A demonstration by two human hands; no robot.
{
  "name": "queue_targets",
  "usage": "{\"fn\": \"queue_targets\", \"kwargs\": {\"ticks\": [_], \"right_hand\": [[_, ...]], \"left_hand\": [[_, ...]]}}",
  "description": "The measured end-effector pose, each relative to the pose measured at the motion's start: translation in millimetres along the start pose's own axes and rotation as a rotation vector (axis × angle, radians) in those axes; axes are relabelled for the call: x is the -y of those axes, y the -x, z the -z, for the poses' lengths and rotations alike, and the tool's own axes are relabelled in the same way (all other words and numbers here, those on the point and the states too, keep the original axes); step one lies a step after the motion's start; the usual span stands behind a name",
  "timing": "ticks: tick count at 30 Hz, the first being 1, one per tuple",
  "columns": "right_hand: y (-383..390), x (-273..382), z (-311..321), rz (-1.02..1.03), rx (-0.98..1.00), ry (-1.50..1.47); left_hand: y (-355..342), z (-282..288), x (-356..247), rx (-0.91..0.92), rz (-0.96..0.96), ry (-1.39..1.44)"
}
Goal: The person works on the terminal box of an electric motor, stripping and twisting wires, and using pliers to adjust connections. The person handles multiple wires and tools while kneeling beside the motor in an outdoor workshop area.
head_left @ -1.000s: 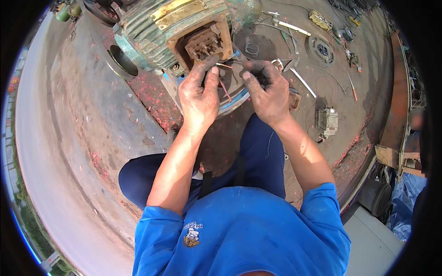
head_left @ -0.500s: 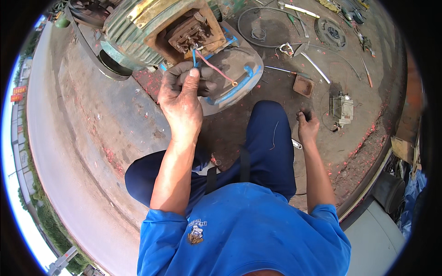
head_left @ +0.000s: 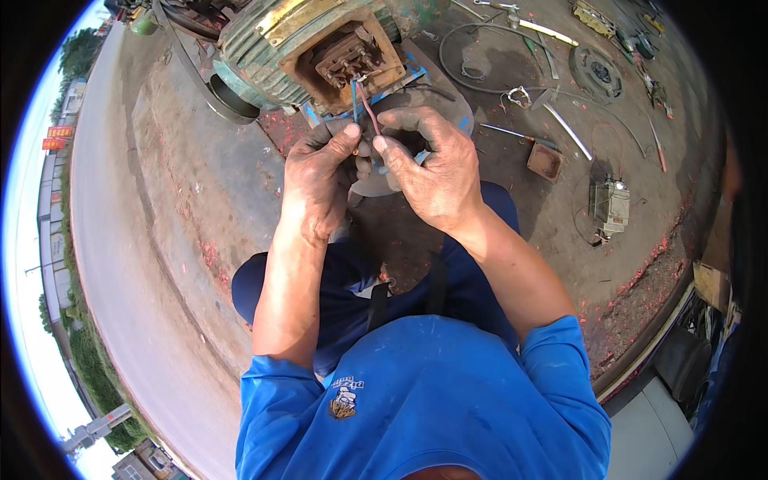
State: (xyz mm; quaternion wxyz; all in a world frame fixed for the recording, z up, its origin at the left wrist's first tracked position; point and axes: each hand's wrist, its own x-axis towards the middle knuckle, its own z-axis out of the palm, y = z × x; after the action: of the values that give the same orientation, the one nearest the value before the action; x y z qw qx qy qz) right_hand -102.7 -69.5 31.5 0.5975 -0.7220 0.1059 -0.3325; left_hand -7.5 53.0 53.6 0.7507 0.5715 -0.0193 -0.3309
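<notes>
A green electric motor (head_left: 256,60) lies at the top with its rusty terminal box (head_left: 394,70) open. Out of the box come a blue wire (head_left: 355,102) and a pink wire (head_left: 369,110). My left hand (head_left: 316,176) is closed, thumb and fingers pinching the blue wire just below the box. Close beside it, my right hand (head_left: 438,164) grips the pink wire between thumb and forefinger. Both hands' fingers are darkened with grime. The lower ends of the wires are partly hidden by my fingers.
On the ground to the right are a rusty square cover (head_left: 546,162), a screwdriver (head_left: 508,133), a boxy metal device (head_left: 611,206) and a round disc (head_left: 595,74). A hammer (head_left: 547,33) and a looped cable (head_left: 445,60) lie farther off. A belt pulley (head_left: 233,101) sits left of the motor.
My right hand has come up from above the ground at the right and taken hold of the pink wire, whose ringed end hung loose before. The left hand stays at the blue wire.
</notes>
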Motion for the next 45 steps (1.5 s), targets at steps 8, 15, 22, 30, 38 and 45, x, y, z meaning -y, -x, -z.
{"fn": "queue_targets", "kwargs": {"ticks": [8, 15, 22, 30, 38, 45], "right_hand": [[10.0, -10.3, -14.1, -0.22, -0.048, -0.087], [10.0, -13.0, -9.6, -0.263, -0.104, -0.082], [5.6, -13.1, 8.5, -0.389, 0.003, -0.218], [107.6, -166.3, 158.7, -0.478, -0.319, 0.742], [429.5, -323.2, 209.0, -1.211, 0.123, 1.152], [431.8, -307.1, 177.2, -1.138, 0.149, 1.295]], "left_hand": [[8.3, 13.9, -1.0, -0.018, 0.052, -0.198], [6.0, 11.2, -3.7, -0.099, -0.127, -0.151], [4.5, 12.2, 0.1, -0.101, -0.135, -0.241], [4.2, 7.3, 3.0, 0.178, 0.141, 0.238], [0.1, -18.7, 8.0, 0.328, 0.176, 0.521], [13.3, -13.8, 9.6, 0.082, 0.133, 0.223]]}}
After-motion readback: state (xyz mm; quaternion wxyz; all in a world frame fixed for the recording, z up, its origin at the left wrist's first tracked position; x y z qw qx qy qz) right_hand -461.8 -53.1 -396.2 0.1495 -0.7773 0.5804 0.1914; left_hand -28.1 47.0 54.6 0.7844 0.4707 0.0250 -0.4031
